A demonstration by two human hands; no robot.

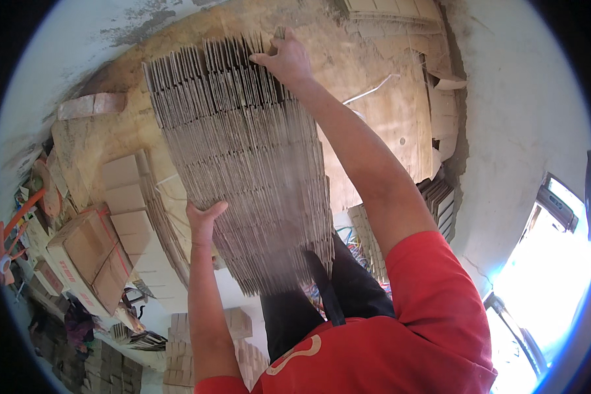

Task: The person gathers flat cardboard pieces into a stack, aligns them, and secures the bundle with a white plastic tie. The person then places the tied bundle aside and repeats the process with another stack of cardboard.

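A long bundle of flattened cardboard pieces (253,154), packed on edge in tight rows, stretches from the wooden board down to my thighs. My left hand (203,220) grips the bundle's left side, thumb laid over the edge and its other fingers mostly hidden. At the far right corner my right hand (287,59) is closed around the end pieces, with the thumb on the near face. The far end fans slightly apart, and its layers show there. A dark strap (323,285) hangs between the bundle's near end and my red shirt.
The wooden board (394,125) lies under the bundle, against pale walls. More stacked cardboard (134,230) stands at the left, beside a large carton (92,256). An orange fan (16,230) is at the far left. Cardboard piles (400,20) line the back right. A bright opening is at right.
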